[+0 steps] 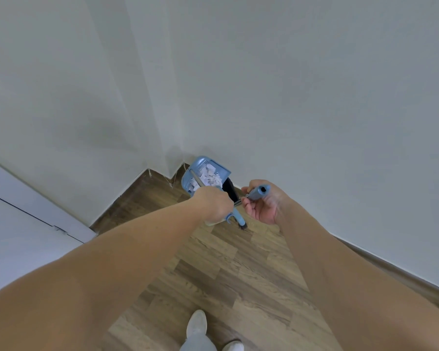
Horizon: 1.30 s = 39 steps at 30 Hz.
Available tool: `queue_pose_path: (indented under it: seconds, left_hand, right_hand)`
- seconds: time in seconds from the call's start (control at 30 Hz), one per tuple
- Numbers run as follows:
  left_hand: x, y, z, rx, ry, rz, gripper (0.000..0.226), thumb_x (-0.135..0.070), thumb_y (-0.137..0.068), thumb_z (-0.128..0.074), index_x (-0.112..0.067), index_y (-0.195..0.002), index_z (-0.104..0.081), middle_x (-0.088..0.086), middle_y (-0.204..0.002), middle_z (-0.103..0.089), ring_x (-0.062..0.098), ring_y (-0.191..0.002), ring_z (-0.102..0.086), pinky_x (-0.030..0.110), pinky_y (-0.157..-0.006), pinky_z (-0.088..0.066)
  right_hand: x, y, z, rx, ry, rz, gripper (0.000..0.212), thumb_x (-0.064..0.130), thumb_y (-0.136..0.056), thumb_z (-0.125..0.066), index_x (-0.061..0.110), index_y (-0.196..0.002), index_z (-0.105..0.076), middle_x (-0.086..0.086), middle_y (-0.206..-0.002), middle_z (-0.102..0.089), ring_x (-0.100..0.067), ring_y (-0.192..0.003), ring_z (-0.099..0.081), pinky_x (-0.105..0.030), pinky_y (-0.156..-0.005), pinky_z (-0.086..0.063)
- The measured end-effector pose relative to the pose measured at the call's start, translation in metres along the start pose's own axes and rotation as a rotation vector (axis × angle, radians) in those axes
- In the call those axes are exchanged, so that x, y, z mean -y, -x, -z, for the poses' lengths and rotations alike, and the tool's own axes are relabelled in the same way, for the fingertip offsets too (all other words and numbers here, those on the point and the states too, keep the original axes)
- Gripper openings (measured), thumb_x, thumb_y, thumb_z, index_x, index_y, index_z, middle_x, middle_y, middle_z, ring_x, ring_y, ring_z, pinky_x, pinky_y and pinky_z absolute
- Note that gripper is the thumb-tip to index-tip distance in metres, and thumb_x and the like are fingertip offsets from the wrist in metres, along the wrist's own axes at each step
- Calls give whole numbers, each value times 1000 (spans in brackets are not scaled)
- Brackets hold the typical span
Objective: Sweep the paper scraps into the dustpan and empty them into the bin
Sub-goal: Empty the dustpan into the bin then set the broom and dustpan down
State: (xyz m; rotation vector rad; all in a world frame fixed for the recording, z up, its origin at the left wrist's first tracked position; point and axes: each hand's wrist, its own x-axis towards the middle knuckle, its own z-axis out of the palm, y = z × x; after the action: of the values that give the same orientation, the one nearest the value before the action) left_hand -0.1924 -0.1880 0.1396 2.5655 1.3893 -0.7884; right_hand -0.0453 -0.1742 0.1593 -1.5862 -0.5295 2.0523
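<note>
A blue dustpan (205, 176) stands by the wall corner, holding several white paper scraps (211, 177). My left hand (214, 206) grips the dustpan's metal handle (196, 179). My right hand (261, 202) holds the blue grip of the broom handle (259, 191). The broom's blue head and dark bristles (240, 220) sit on the floor between my hands. No bin is in view.
White walls meet in a corner just behind the dustpan (174, 171). A white door or cabinet panel (23, 224) stands at the left. The floor is wood-patterned laminate (226, 274). My white shoes (197, 323) are at the bottom centre.
</note>
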Motion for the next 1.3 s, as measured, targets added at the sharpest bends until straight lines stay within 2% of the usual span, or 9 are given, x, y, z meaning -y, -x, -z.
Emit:
queue_pose_path:
  seconds: [0.13,0.27,0.33,0.43,0.63,0.8,0.97,1.1,1.3]
  left_hand:
    - [1,-3,2,-7,21,1,18,-4,-88,-48,-7,-92,-66,6,-80,-60,25,-69,-58,35,-60,-49]
    - [-4,-9,5,-15,26,30,19,-1,-85,-52,-11,-94,-66,5,-86,-66,25,-73,-65,32,-53,-45]
    - [-10,-9,10,-6,15,28,19,0,-88,-49,-8,-94,-65,5,-81,-63,25,-71,-62,31,-50,-40]
    - [-24,-8,12,26,-11,15,16,-1,-93,-44,-7,-87,-58,1,-68,-44,20,-60,-46,31,-54,-38]
    - [-49,-10,-1,71,-89,-39,18,1,-93,-47,-9,-82,-58,6,-84,-56,27,-74,-55,38,-63,-50]
    - [-62,-15,-15,109,-156,-80,19,7,-89,-52,-4,-92,-68,10,-99,-69,35,-89,-67,44,-72,-58]
    - [-73,-16,-26,160,-179,-81,23,13,-84,-51,-3,-92,-66,15,-107,-69,34,-85,-67,38,-63,-55]
    - [-85,-11,-40,190,-194,-107,41,21,-78,-52,0,-112,-63,16,-118,-65,35,-90,-64,37,-63,-52]
    - [-90,-6,-43,183,-189,-108,42,20,-82,-50,5,-121,-60,18,-126,-62,39,-109,-62,46,-82,-57]
  right_hand:
    - [0,0,1,-9,9,1,14,4,-87,-43,7,-77,-53,-9,-59,-50,-12,-29,-51,-13,-36,-44]
    - [1,1,4,-15,11,-7,18,0,-87,-41,5,-75,-54,-8,-47,-55,-11,-29,-51,-13,-35,-44]
    - [3,1,8,-29,8,-6,17,0,-85,-41,6,-76,-53,-8,-52,-56,-11,-29,-51,-13,-35,-43]
    - [4,0,14,-50,-13,-5,14,5,-86,-44,9,-77,-54,-8,-62,-52,-11,-29,-51,-13,-34,-43]
    - [3,-1,23,-47,-38,5,15,9,-88,-45,11,-77,-54,-8,-66,-50,-11,-28,-51,-12,-34,-43]
    - [1,-1,33,-43,-53,-3,14,11,-90,-46,10,-78,-54,-7,-66,-48,-10,-28,-51,-12,-34,-43]
    - [-2,-1,42,-41,-34,-12,11,6,-86,-47,9,-80,-55,-7,-61,-50,-10,-30,-50,-14,-36,-45]
    - [-6,-3,46,-32,10,-29,9,3,-87,-46,9,-85,-53,-6,-63,-46,-8,-30,-49,-14,-36,-45]
    - [-9,2,45,-13,20,-25,10,1,-87,-44,8,-87,-51,-8,-60,-43,-8,-28,-46,-13,-33,-42]
